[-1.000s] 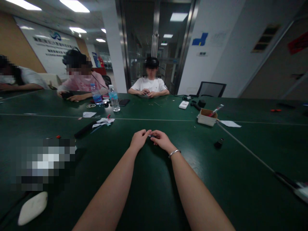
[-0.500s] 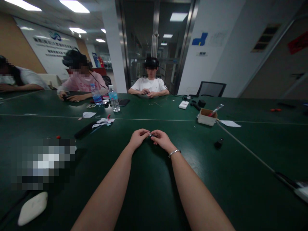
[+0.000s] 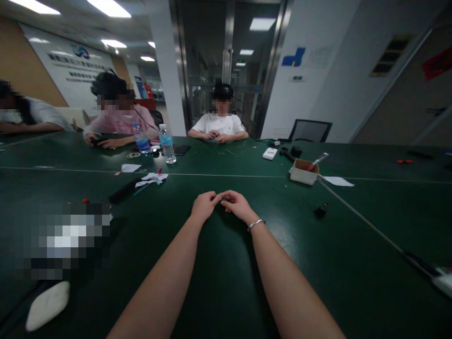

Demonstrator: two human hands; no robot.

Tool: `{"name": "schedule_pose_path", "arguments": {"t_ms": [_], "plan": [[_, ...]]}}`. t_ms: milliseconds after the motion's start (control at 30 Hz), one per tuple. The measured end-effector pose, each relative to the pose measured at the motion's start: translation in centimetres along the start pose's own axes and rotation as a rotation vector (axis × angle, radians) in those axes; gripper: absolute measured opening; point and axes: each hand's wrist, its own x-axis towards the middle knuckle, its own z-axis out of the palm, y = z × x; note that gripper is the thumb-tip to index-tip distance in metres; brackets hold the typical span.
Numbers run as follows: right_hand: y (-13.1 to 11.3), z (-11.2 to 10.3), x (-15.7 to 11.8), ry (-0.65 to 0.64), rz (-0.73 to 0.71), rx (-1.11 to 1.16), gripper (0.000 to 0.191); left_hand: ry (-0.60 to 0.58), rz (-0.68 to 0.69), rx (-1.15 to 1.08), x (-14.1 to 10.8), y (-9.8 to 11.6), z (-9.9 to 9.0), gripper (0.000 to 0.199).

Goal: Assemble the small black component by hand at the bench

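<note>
Over the green table (image 3: 226, 263), my two hands meet at the fingertips. Between the thumb and fingers of my right hand (image 3: 237, 205) is a small dark object (image 3: 223, 200), too small and too covered to name. Closed beside it, my left hand (image 3: 205, 206) has its thumb and fingertips pressed against the object's near side. My fingers hide most of it. A silver bracelet (image 3: 256, 225) circles my right wrist. To the right of my hands lies a small black piece (image 3: 321, 210) with a shiny tip.
An open box (image 3: 303, 174) with a pen-like stick stands right of centre. Water bottles (image 3: 167, 145), papers (image 3: 152, 179) and a dark case (image 3: 124, 190) lie to the left. A whitish rounded object (image 3: 48, 306) is at lower left. Several people sit across the table.
My left hand has shifted slightly and turned, its thumb now reaching across toward the right fingers and covering more of the small object. My right hand stays nearly still.
</note>
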Motion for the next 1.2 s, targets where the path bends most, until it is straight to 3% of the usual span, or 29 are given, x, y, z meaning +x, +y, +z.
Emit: {"name": "schedule_pose_path", "arguments": {"t_ms": [167,233,467,700,867,1000,1200], "plan": [[0.0,-0.2,0.1,0.007,0.005,0.083,0.023,-0.109,0.109,-0.467,0.5,-0.6,-0.3,0.034],[0.1,-0.2,0.2,0.003,0.004,0.093,0.023,-0.169,0.101,-0.545,0.7,-1.0,-0.5,0.035],[0.0,-0.1,0.0,-0.008,0.018,0.05,0.021,-0.088,-0.016,-0.313,0.9,-1.6,-0.1,0.034],[-0.4,0.0,-0.2,-0.02,0.032,0.014,0.02,-0.032,-0.007,-0.06,0.3,-0.7,-0.3,0.049],[-0.2,-0.1,0.0,-0.01,0.019,0.06,0.02,-0.042,-0.066,-0.316,0.4,-0.6,-0.6,0.044],[-0.1,-0.2,0.1,0.004,0.014,0.1,0.023,-0.136,0.026,-0.557,0.6,-0.8,-1.2,0.042],[-0.1,-0.1,0.0,-0.013,0.026,0.101,0.024,-0.132,-0.002,-0.46,0.9,-1.6,-0.8,0.036]]}}
